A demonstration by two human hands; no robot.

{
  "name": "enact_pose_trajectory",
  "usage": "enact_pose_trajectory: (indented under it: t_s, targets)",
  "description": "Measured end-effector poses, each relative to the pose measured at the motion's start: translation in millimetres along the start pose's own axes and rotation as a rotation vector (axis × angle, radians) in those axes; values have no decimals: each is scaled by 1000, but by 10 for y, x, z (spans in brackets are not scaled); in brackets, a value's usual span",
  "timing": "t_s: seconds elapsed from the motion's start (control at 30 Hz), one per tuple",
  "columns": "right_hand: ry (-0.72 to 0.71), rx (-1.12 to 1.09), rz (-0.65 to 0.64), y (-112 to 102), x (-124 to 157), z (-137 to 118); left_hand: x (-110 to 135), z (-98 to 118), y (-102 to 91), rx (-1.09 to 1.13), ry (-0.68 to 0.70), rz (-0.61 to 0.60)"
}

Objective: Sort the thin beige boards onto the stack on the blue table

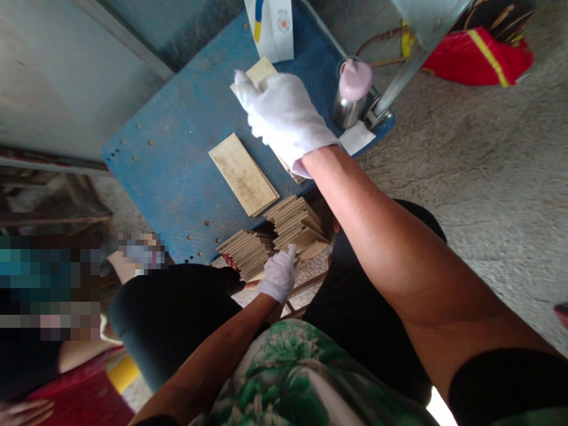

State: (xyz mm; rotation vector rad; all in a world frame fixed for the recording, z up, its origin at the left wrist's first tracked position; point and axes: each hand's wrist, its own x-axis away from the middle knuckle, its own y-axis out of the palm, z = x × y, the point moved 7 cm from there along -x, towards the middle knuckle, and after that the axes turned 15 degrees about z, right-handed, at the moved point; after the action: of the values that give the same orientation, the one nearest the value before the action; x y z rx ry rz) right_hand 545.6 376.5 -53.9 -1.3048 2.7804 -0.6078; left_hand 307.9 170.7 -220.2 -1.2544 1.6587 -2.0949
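Observation:
My right hand (284, 112), in a white glove, is over the far part of the blue table (173, 142). Its fingers are closed on a thin wooden board (264, 69), whose far end shows past the thumb. More boards (298, 175) show partly under that wrist. My left hand (279, 275), also gloved, is low between my knees beside two stacks of boards. Its thumb sticks out and the other fingers are curled, with their tips hidden. The left stack (248, 254) and the right stack (295, 222) lean at the table's near edge. A few flat boards (242, 174) lie on the tabletop.
A steel bottle with a pink lid (355, 83) stands at the table's right edge, near a white paper (357, 137). At the back is a white box (273, 29). A metal leg (399, 77) rises on the right. Another person's hand (29, 409) shows at lower left.

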Motion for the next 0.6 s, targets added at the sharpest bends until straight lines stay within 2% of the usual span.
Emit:
enact_pose_trajectory:
  t_s: [0.1,0.17,0.33,0.47,0.6]
  targets:
    - [-15,30,11,-43,0,-5,94,144,80,78,125,-34]
    - [-26,56,40,-84,-2,-7,122,182,111,149,140,-44]
    - [-37,80,47,-129,23,-18,95,150,186,424,38,-71]
    - [-26,90,62,-144,37,-16,64,155,241,617,13,-71]
    - [-12,98,41,-124,43,7,62,165,367,796,-92,-153]
